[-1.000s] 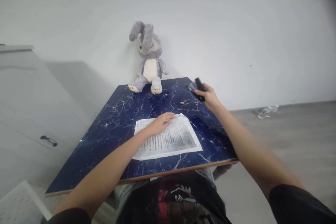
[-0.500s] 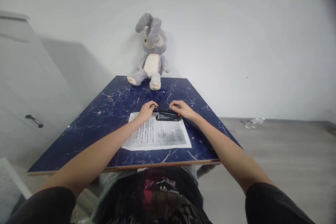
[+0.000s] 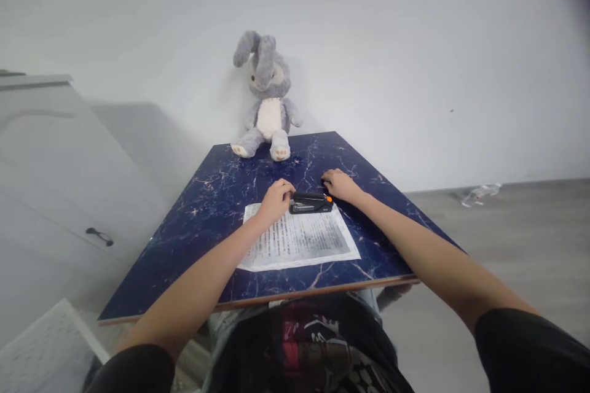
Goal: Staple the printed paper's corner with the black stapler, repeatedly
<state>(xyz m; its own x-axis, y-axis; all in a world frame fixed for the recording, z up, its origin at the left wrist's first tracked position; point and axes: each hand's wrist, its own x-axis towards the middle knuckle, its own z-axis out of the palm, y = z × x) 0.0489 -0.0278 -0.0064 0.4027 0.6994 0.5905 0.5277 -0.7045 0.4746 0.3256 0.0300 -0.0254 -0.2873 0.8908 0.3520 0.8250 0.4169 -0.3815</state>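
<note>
A black stapler (image 3: 311,203) with an orange spot at its right end lies across the top edge of a printed sheet of paper (image 3: 299,242). My left hand (image 3: 277,196) is at the stapler's left end, over the paper's top edge. Its fingers are curled closed, and whatever is between them is hidden. Just behind the stapler's right end, my right hand (image 3: 340,185) rests low over the table, apart from the stapler. Its fingers are loosely bent, with a small gap at the tips and nothing visible in them.
The blue marbled table (image 3: 193,233) has a brown front edge close to my body. A grey plush rabbit (image 3: 270,101) sits at its back against the wall. A white cabinet (image 3: 50,184) stands to the left. Clear plastic (image 3: 480,194) lies on the floor at right.
My right hand has come off the stapler and moved right and back. My left hand has come closer to the stapler's left end. The whole view has also shifted.
</note>
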